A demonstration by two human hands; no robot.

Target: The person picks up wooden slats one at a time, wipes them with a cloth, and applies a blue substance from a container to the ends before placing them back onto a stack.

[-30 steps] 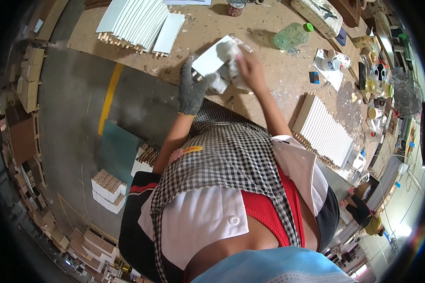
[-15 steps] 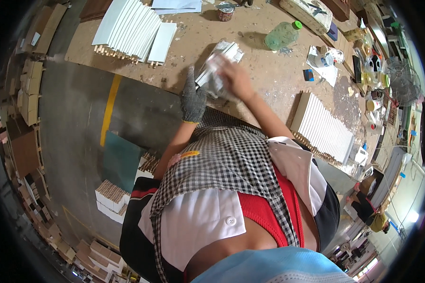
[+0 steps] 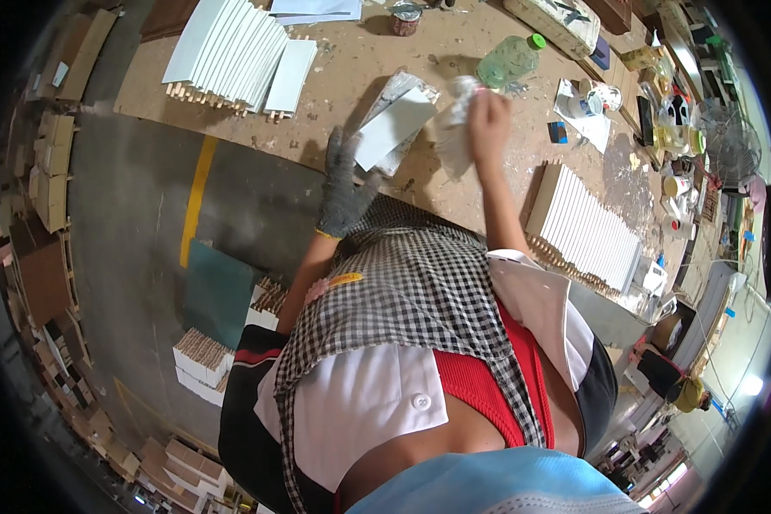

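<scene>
A white rectangular board point(image 3: 394, 128) lies flat on a paint-marked block point(image 3: 396, 160) near the table's front edge. My left hand point(image 3: 344, 190), in a dark grey knit glove, is beside the board's near end with thumb and fingers spread apart; whether it touches the board I cannot tell. In my bare right hand point(image 3: 490, 128) is a crumpled white cloth point(image 3: 454, 141), held to the right of the board and somewhat blurred by motion.
White boards with wooden dowels stand in a row point(image 3: 227, 56) at the back left, and another row point(image 3: 582, 227) is at the right. A green-capped bottle point(image 3: 510, 62) stands beyond my right hand. Farther back is a small tin point(image 3: 405, 19). Jars and a fan point(image 3: 732, 150) line the right side.
My right hand has moved right with the cloth, off the board, uncovering its white face. The board now lies flat; my left hand has loosened and drawn back slightly.
</scene>
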